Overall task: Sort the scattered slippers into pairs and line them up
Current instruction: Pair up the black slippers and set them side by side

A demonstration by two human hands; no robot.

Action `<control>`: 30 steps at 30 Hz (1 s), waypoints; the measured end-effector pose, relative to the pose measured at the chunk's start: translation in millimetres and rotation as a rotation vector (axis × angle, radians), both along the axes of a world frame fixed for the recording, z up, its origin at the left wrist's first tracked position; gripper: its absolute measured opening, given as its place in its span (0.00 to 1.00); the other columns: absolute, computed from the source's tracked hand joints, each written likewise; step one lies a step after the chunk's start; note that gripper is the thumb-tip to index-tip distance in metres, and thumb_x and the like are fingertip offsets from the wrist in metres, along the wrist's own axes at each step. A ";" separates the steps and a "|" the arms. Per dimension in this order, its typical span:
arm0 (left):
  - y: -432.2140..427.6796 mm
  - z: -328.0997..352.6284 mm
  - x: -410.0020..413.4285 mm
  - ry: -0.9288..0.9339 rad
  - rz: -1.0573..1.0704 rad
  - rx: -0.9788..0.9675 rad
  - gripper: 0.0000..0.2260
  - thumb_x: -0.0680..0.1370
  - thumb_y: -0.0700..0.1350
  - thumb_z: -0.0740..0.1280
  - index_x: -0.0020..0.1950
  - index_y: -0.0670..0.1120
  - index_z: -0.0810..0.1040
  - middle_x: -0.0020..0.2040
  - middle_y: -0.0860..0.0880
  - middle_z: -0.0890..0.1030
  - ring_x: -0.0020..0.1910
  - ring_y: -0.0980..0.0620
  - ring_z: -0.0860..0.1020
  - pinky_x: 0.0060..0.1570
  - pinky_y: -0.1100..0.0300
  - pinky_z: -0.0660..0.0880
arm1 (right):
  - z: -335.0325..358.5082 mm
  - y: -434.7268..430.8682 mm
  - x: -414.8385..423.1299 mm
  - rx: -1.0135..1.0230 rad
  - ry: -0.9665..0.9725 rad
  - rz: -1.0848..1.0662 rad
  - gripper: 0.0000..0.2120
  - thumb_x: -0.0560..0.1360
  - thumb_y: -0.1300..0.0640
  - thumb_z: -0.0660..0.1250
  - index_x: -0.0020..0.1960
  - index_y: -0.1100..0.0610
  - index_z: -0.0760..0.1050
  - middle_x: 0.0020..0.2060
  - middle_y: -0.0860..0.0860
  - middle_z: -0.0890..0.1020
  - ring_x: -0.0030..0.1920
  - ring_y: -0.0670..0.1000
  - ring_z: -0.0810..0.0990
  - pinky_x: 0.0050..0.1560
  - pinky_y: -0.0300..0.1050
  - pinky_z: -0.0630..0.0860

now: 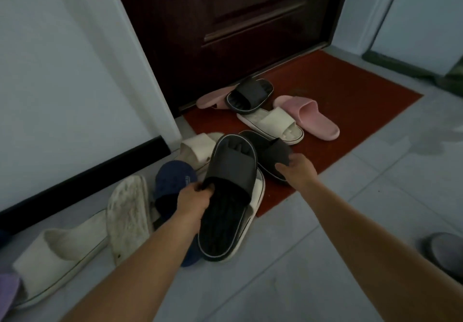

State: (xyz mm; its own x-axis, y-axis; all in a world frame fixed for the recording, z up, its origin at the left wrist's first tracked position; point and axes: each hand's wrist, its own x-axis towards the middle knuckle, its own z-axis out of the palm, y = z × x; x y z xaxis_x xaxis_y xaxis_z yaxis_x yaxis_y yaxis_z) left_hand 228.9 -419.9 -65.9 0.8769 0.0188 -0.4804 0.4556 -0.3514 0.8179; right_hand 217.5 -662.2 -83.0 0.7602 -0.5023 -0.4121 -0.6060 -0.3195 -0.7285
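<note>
Head view. Floor (325,246): pale grey tile. Ahead of both hands a dark panelled door (225,21) is seen, with a red mat (350,111) laid at its foot. A white wall (62,71) with black skirting (87,176) runs to the left of the left hand.

Left hand (194,200): fingers are curled over the strap edge of a black slipper (230,191), which is gripped and tilted, its heel end lowest. A white slipper (259,194) is partly covered beneath it. Just left of this hand a navy slipper (172,178) is noted, then an overturned white slipper (129,214), sole up. Another white slipper (57,254) lies nearer the camera. A cream slipper (198,150) lies just beyond the hand.

Right hand (297,171): thumb and fingers are set on either side of the strap edge of a second black slipper (270,153), which is pinched where it lies on the mat's near edge.

Beyond the right hand, on the mat, a third black slipper (250,93) is stacked partly on a pink slipper (213,98) and on a white-soled slipper (273,125). A second pink slipper (310,116) lies touching the latter. Well to the right of the right hand, a grey slipper (443,251) is cut off by the frame.
</note>
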 end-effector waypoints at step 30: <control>-31.4 -64.3 -197.5 0.384 -0.422 -0.072 0.12 0.74 0.39 0.71 0.56 0.38 0.79 0.49 0.42 0.82 0.42 0.51 0.79 0.42 0.65 0.76 | 18.0 -7.8 -96.9 0.373 -0.251 -0.253 0.06 0.70 0.49 0.71 0.41 0.51 0.80 0.36 0.47 0.83 0.38 0.46 0.80 0.34 0.36 0.73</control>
